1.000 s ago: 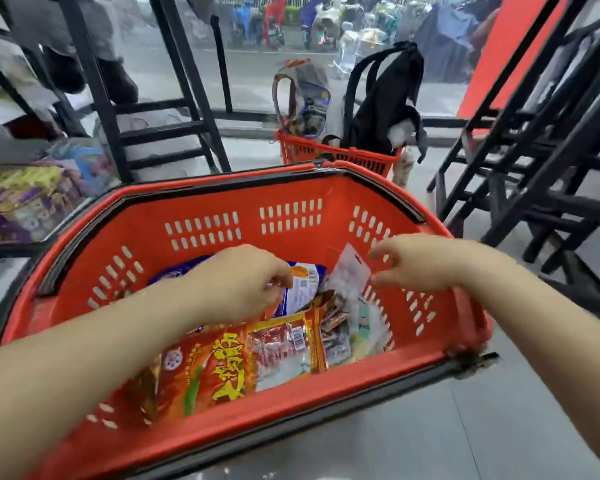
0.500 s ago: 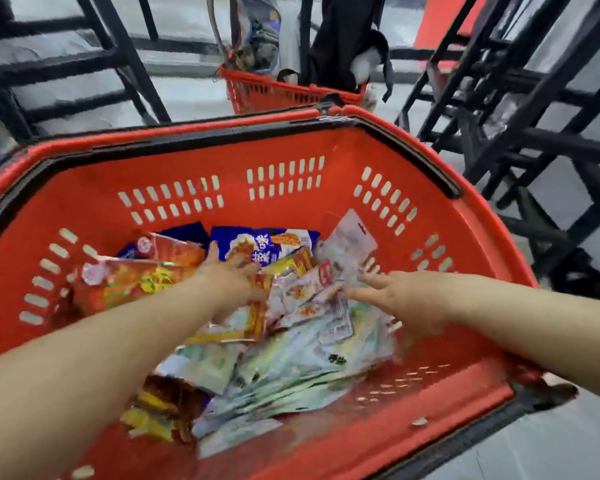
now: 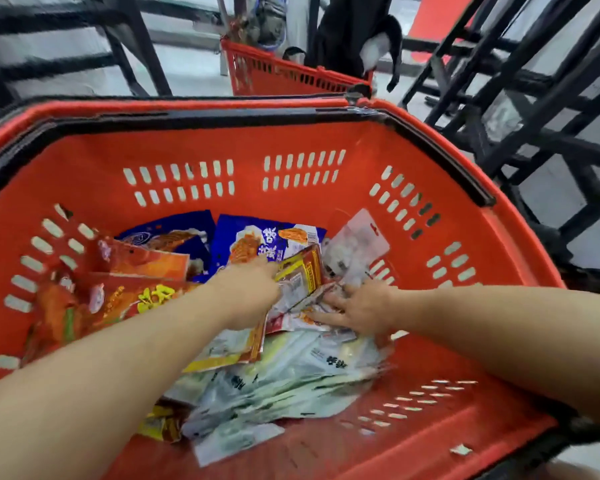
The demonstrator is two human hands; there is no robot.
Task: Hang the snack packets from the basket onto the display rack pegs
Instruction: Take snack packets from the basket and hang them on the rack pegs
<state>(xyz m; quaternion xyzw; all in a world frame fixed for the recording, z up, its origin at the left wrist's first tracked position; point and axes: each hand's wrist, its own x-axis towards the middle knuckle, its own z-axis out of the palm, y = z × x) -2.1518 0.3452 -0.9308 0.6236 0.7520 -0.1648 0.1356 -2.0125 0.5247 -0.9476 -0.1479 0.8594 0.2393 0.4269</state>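
Down in the red basket (image 3: 291,140), your left hand (image 3: 246,292) reaches into the heap of snack packets (image 3: 291,375). Its fingers are hidden behind a red-and-yellow packet (image 3: 300,271), so their grip cannot be told. Your right hand (image 3: 361,306) lies just beside it, fingers spread flat on the packets.

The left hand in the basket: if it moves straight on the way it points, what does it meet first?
Probably the blue plastic snack packet lying just beyond the left hand; behind that stands the far wall of the red plastic basket. Depth is unclear.
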